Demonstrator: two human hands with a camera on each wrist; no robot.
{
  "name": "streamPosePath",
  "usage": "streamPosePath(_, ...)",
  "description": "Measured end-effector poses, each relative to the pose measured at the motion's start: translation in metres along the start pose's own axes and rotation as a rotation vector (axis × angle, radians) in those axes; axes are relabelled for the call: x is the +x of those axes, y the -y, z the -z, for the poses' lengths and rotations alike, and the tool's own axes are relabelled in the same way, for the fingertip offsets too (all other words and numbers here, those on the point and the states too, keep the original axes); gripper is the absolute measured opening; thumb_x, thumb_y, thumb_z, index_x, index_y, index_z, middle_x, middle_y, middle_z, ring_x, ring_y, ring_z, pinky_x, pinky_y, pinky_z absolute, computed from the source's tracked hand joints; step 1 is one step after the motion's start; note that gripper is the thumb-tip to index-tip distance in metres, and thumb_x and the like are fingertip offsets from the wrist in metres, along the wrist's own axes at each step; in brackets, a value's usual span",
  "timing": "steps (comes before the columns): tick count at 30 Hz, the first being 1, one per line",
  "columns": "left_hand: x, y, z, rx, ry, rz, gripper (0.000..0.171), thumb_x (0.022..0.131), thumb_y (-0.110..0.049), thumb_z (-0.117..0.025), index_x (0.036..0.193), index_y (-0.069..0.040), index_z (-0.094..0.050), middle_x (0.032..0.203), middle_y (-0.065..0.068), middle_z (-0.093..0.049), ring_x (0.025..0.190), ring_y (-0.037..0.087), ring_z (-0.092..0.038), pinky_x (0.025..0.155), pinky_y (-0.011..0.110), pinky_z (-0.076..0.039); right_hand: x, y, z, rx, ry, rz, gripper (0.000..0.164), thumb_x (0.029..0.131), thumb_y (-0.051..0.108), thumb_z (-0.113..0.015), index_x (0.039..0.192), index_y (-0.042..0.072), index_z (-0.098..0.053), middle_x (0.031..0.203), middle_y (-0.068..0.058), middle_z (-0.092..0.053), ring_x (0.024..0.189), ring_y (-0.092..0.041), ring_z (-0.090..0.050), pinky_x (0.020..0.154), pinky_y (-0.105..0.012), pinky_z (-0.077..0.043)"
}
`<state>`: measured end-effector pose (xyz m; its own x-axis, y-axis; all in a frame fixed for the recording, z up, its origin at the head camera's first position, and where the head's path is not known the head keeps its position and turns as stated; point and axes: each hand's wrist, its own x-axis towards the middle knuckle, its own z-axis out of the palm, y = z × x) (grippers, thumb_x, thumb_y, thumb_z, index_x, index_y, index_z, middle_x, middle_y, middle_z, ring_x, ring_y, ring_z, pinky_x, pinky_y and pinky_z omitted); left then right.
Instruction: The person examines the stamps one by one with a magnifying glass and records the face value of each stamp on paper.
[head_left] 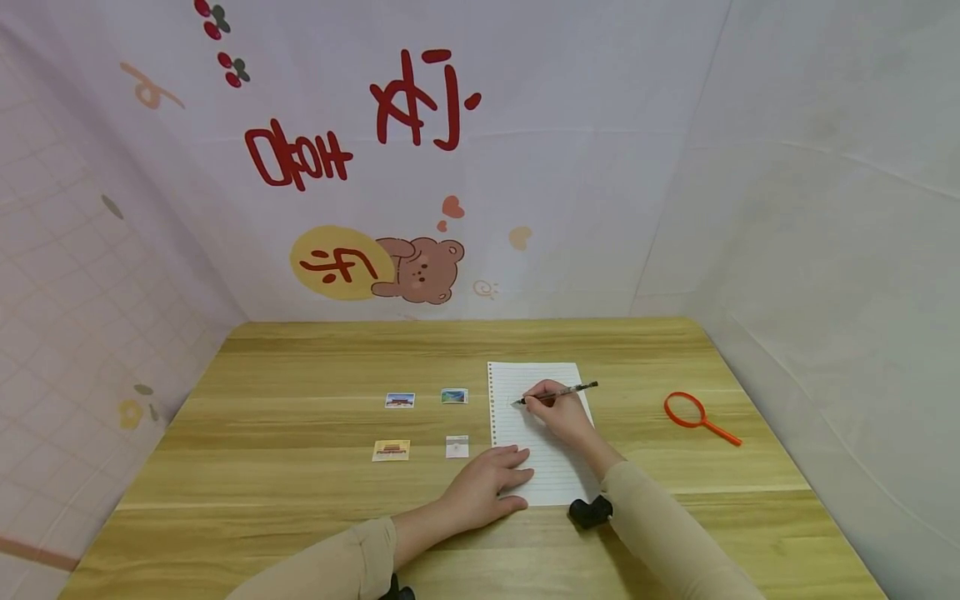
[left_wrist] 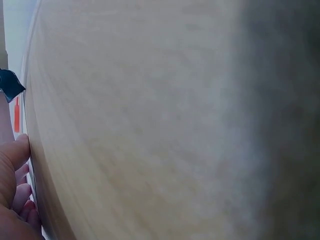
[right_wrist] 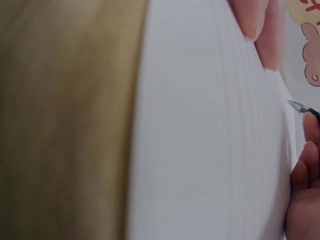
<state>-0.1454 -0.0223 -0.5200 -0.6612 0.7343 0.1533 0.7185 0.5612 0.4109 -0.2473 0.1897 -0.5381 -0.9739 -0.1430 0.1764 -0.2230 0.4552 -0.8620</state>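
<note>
A lined white sheet of paper (head_left: 551, 475) with holes along its left edge lies on the wooden table. The right hand (head_left: 558, 412) grips a dark pen (head_left: 573, 390), its tip at the upper left part of the sheet, where faint strokes show. In the right wrist view the metal pen tip (right_wrist: 297, 105) points at the page. The left hand (head_left: 487, 487) rests flat, fingers spread over the paper's lower left edge. Left of the sheet lie several small picture cards, among them a blue-green card (head_left: 454, 396) and a grey card (head_left: 457, 447) close to the left hand.
A red-rimmed magnifying glass (head_left: 684, 409) lies right of the paper. Farther left are a card with a blue sky (head_left: 400, 400) and a yellow card (head_left: 392, 450). Printed cloth (head_left: 570, 167) hangs behind the table. A black wrist device (head_left: 590, 512) sits by the right sleeve.
</note>
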Motion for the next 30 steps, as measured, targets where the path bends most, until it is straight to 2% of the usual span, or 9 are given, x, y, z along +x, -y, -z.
streamPosePath(5, -0.0006, -0.0008, 0.0005, -0.003, 0.004, 0.005, 0.042, 0.092, -0.029, -0.072, 0.130, -0.012, -0.068, 0.145, 0.006, -0.053, 0.138, 0.021, -0.043, 0.113, 0.037, -0.032, -0.0009, 0.0032, 0.0002, 0.006, -0.051, -0.041, 0.005, 0.093, 0.018, -0.071, 0.094, 0.013, -0.073, 0.084, 0.003, -0.071, 0.077, -0.013, -0.065, 0.067, -0.025, -0.051)
streamPosePath(12, 0.0001, -0.0011, 0.0007, -0.011, -0.007, 0.005, 0.042, 0.091, -0.029, -0.073, 0.129, -0.012, -0.068, 0.144, 0.006, -0.053, 0.138, 0.022, -0.043, 0.113, 0.038, -0.032, 0.0002, 0.0042, -0.0012, -0.009, -0.052, -0.023, 0.004, 0.093, 0.015, -0.071, 0.096, 0.012, -0.072, 0.090, 0.001, -0.070, 0.081, -0.014, -0.063, 0.070, -0.025, -0.050)
streamPosePath(21, -0.0004, 0.0008, -0.0005, -0.014, -0.012, -0.007, 0.042, 0.092, -0.030, -0.072, 0.130, -0.011, -0.068, 0.144, 0.007, -0.053, 0.137, 0.022, -0.043, 0.113, 0.038, -0.033, -0.0005, 0.0012, -0.0012, -0.045, -0.050, 0.002, 0.006, 0.092, 0.017, -0.071, 0.091, 0.011, -0.071, 0.081, 0.002, -0.067, 0.071, -0.012, -0.057, 0.062, -0.025, -0.046)
streamPosePath(25, -0.0006, 0.0008, -0.0009, -0.014, -0.013, -0.004, 0.042, 0.091, -0.030, -0.072, 0.130, -0.012, -0.068, 0.144, 0.006, -0.053, 0.138, 0.022, -0.043, 0.113, 0.037, -0.032, -0.0006, 0.0003, -0.0012, -0.042, -0.058, 0.011, 0.004, 0.092, 0.012, -0.068, 0.088, 0.011, -0.069, 0.078, 0.002, -0.065, 0.066, -0.013, -0.053, 0.058, -0.025, -0.043)
streamPosePath(30, -0.0007, 0.0010, -0.0008, -0.011, -0.024, -0.014, 0.042, 0.092, -0.030, -0.072, 0.129, -0.011, -0.068, 0.144, 0.007, -0.054, 0.137, 0.022, -0.043, 0.113, 0.038, -0.033, -0.0006, 0.0002, 0.0002, -0.032, -0.045, 0.021, 0.010, 0.090, 0.006, -0.067, 0.084, 0.014, -0.068, 0.075, 0.002, -0.063, 0.061, -0.014, -0.049, 0.053, -0.025, -0.040)
